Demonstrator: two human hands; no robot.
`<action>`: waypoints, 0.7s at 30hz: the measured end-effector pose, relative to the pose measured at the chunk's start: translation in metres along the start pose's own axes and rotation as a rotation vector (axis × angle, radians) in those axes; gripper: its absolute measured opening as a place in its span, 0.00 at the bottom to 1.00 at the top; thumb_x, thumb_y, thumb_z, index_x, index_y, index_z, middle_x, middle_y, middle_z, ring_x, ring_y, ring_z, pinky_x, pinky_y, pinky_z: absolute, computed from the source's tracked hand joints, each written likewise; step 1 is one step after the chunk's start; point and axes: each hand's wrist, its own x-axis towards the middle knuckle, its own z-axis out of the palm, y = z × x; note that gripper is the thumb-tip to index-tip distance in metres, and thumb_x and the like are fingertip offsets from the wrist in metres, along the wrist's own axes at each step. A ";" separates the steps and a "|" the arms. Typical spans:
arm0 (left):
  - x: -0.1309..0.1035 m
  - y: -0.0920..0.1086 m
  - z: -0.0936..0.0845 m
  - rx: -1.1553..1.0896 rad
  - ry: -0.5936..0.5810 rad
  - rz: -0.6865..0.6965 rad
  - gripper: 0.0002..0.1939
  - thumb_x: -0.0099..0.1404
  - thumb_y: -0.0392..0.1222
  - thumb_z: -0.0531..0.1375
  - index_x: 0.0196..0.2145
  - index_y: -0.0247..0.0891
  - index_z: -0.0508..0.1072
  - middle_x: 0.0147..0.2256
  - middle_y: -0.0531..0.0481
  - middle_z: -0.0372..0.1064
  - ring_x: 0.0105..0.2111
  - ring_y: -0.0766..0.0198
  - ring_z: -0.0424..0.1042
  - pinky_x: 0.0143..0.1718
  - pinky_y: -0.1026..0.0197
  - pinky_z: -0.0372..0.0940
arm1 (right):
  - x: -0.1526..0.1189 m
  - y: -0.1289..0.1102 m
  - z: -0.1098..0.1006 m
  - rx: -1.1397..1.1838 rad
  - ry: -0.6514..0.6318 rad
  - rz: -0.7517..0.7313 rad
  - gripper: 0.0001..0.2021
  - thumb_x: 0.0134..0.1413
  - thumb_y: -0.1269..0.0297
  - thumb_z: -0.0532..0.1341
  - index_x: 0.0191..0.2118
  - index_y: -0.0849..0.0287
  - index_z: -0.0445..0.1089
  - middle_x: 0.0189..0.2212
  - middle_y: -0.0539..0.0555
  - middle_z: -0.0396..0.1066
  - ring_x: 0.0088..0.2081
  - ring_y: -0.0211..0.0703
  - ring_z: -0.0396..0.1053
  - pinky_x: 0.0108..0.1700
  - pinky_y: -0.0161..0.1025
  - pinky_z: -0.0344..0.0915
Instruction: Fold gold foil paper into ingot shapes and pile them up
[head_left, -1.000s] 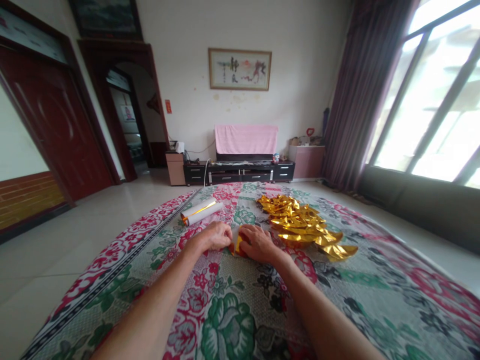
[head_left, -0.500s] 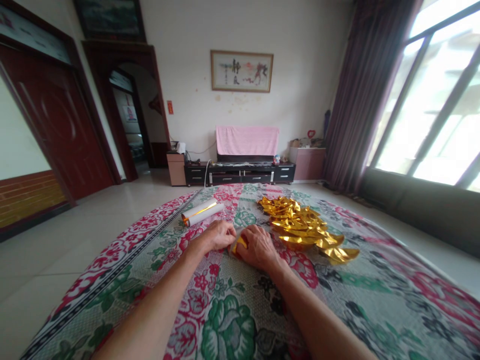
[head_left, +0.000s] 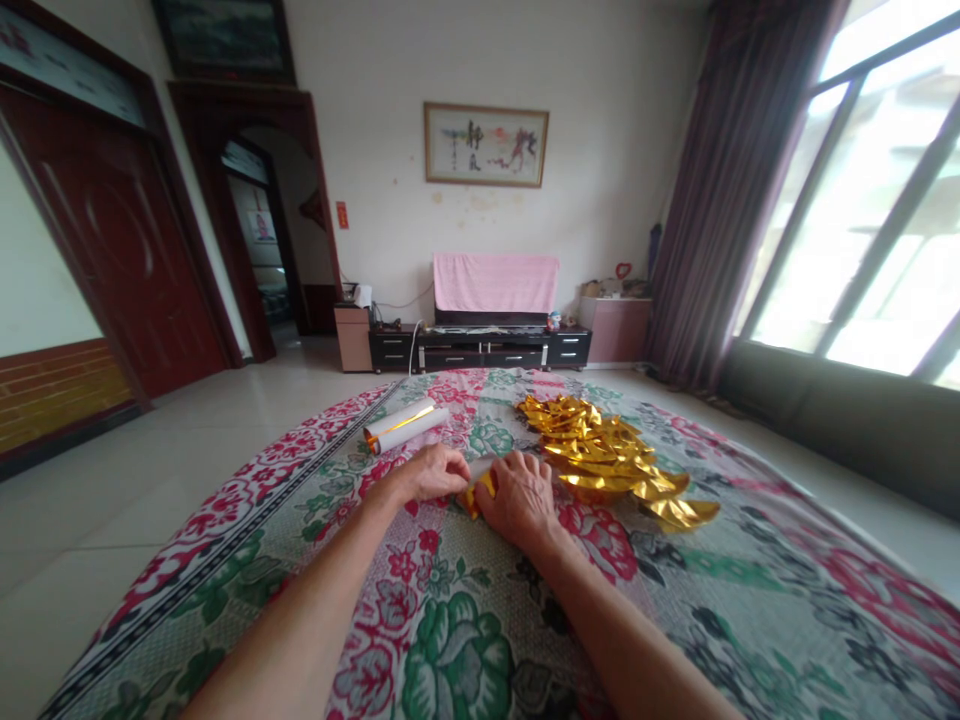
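Observation:
A small sheet of gold foil paper, white on its other side, lies between my hands on the flowered tablecloth. My left hand pinches its left edge with thumb and fingers. Over its right part my right hand is curled and pressed down, hiding much of the sheet. To the right of my hands sits a pile of folded gold foil ingots, several of them overlapping. Rolled foil sheets, white outside with a gold streak, rest beyond my left hand.
The round table's far edge faces a low black TV cabinet with a pink cloth over the television. A window and purple curtain are at the right, a dark red door at the left.
The foil paper has turned slightly between my hands, and more of its gold and white sides shows. My hands have shifted only a little; the pile and the rolls stay put.

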 end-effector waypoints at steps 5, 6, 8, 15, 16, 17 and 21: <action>0.000 -0.002 0.002 -0.014 -0.098 -0.022 0.15 0.46 0.41 0.56 0.32 0.34 0.75 0.28 0.51 0.72 0.27 0.66 0.67 0.26 0.69 0.58 | 0.001 -0.001 0.000 0.010 0.019 -0.048 0.15 0.54 0.54 0.50 0.35 0.58 0.68 0.38 0.60 0.65 0.43 0.51 0.58 0.44 0.46 0.50; 0.000 -0.002 0.002 -0.007 -0.102 -0.023 0.15 0.46 0.41 0.57 0.32 0.34 0.75 0.28 0.51 0.72 0.27 0.67 0.67 0.25 0.69 0.58 | 0.001 -0.001 -0.001 0.019 0.024 -0.062 0.14 0.54 0.56 0.50 0.34 0.58 0.68 0.38 0.59 0.65 0.43 0.50 0.59 0.44 0.45 0.51; 0.000 -0.002 0.002 0.007 -0.107 -0.018 0.14 0.46 0.41 0.58 0.32 0.34 0.75 0.27 0.51 0.71 0.26 0.67 0.66 0.24 0.69 0.57 | 0.001 -0.001 -0.002 0.057 0.025 -0.114 0.12 0.54 0.59 0.51 0.32 0.58 0.68 0.36 0.58 0.66 0.41 0.47 0.60 0.43 0.42 0.53; -0.002 0.000 -0.001 0.006 -0.149 -0.004 0.12 0.47 0.40 0.58 0.29 0.35 0.76 0.24 0.53 0.69 0.24 0.69 0.62 0.24 0.70 0.55 | 0.003 0.008 -0.007 0.354 -0.106 -0.385 0.08 0.48 0.72 0.53 0.30 0.58 0.69 0.30 0.51 0.68 0.36 0.38 0.64 0.41 0.34 0.58; -0.002 0.000 -0.001 0.000 -0.153 -0.001 0.12 0.47 0.40 0.58 0.29 0.36 0.76 0.25 0.53 0.70 0.24 0.69 0.63 0.24 0.70 0.55 | 0.003 0.009 -0.009 0.380 -0.134 -0.413 0.07 0.46 0.73 0.54 0.29 0.57 0.69 0.30 0.50 0.69 0.35 0.38 0.65 0.41 0.34 0.58; -0.002 -0.001 -0.001 -0.007 -0.157 0.001 0.12 0.47 0.40 0.58 0.30 0.36 0.76 0.25 0.53 0.70 0.24 0.69 0.63 0.25 0.70 0.55 | 0.004 0.011 -0.011 0.404 -0.157 -0.445 0.08 0.44 0.73 0.55 0.29 0.57 0.69 0.30 0.50 0.69 0.36 0.38 0.65 0.41 0.35 0.59; -0.002 -0.002 0.000 -0.033 -0.157 0.002 0.13 0.47 0.40 0.58 0.31 0.35 0.76 0.26 0.52 0.71 0.25 0.68 0.64 0.25 0.70 0.56 | 0.002 0.013 -0.019 0.452 -0.183 -0.532 0.09 0.45 0.74 0.56 0.31 0.57 0.70 0.33 0.50 0.70 0.38 0.39 0.65 0.44 0.36 0.59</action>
